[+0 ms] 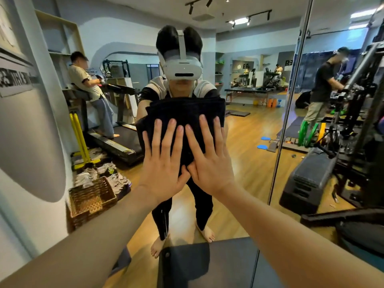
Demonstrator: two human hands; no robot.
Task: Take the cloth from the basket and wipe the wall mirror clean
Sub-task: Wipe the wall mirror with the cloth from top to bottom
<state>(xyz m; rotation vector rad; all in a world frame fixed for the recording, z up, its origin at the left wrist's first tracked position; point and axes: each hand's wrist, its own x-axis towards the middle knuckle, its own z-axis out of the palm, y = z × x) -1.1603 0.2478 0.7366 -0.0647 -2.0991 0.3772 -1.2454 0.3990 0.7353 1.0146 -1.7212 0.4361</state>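
A folded dark cloth [185, 112] lies flat against the wall mirror [249, 132], about chest high in front of me. My left hand [164, 161] and my right hand [207, 156] press on its lower half side by side, fingers straight and spread, thumbs nearly touching. The cloth's upper part shows above my fingertips. The wicker basket [91, 196] appears low on the left, with nothing visible in it; I cannot tell whether it is seen directly or as a reflection.
The mirror reflects me, a treadmill [116, 140] with a person on it, shoes on the floor and gym gear. A vertical mirror seam [291, 100] runs at the right, with a black weight machine [353, 121] beyond. A dark padded bench [207, 262] stands below my arms.
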